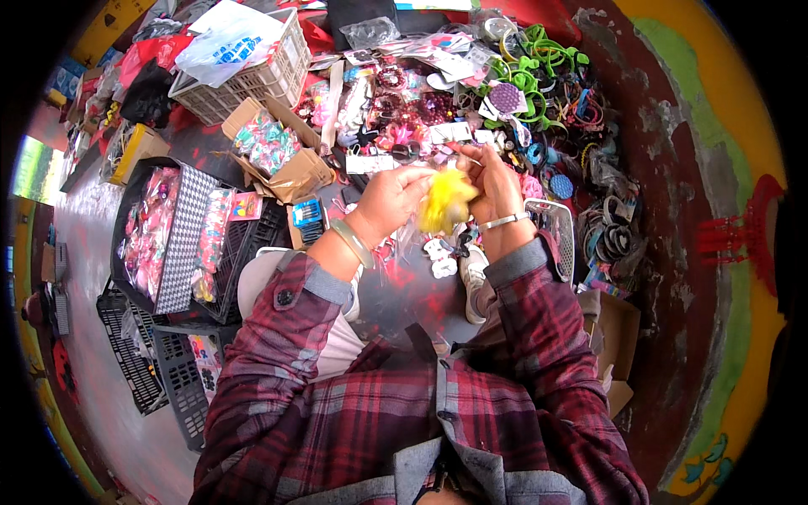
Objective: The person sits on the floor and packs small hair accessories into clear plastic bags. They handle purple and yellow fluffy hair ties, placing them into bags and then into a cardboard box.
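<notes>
Between my two hands hangs a bright yellow fluffy tuft [444, 204], like a pom-pom or feathery hair ornament, partly blurred. My left hand [389, 202] pinches its upper left side with thumb and fingers. On the other side, the bent fingers of my right hand [498, 187] close at its upper right edge; the exact grip there is partly hidden. A pale bangle [352, 244] circles my left wrist and a silver bracelet [505, 220] my right. Below the tuft, a small white bear-shaped piece [440, 257] lies near my shoes.
Hair accessories are heaped ahead, with green headbands [539, 63] at far right. An open carton [269, 147] of wrapped items and a plastic crate [252, 80] stand ahead left. A houndstooth bin [178, 252] is at my left, a white basket [562, 240] at my right.
</notes>
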`<state>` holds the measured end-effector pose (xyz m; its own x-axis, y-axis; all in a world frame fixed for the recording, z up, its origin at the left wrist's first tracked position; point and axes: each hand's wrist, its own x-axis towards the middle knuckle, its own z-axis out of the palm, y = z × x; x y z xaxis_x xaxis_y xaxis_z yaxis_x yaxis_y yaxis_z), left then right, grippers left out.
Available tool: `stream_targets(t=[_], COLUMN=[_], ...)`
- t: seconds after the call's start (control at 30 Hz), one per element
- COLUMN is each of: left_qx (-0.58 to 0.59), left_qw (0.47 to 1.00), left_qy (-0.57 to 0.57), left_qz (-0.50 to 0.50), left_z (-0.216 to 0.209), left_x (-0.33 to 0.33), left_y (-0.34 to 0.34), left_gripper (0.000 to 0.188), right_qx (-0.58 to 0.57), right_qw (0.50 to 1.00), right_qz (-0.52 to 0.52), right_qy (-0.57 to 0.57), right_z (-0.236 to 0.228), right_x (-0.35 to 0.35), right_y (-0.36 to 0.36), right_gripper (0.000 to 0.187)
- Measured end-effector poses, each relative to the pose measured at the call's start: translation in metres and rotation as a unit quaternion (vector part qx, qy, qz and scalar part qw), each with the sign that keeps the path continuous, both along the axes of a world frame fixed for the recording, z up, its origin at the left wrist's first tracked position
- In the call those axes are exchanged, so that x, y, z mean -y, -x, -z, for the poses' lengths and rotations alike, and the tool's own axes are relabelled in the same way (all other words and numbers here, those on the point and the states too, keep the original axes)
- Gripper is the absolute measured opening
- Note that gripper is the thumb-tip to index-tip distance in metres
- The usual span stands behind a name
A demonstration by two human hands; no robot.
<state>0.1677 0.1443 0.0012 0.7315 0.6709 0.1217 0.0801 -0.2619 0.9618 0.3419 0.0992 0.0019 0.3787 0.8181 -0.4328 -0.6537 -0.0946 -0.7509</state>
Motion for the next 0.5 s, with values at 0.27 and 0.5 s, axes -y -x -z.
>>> stream_targets(t=[0.27, 0.5], left_qx=[0.177, 0.332], left_qw=[0.893, 0.865], left_qy=[0.412, 0.338], left_qz=[-0.042, -0.167], left_z=[0.023, -0.014], left_x=[-0.009, -0.058], left_y=[-0.011, 0.059], left_gripper=[0.015, 0.022], right_qx=[-0.081, 0.04], right_qw=[0.976, 0.998], right_qz=[-0.106, -0.025], right_qy=[-0.173, -0.033], right_z=[0.042, 0.02], right_x=[-0.014, -0.002], right_y=[-0.014, -0.038], right_gripper=[0.031, 0.018])
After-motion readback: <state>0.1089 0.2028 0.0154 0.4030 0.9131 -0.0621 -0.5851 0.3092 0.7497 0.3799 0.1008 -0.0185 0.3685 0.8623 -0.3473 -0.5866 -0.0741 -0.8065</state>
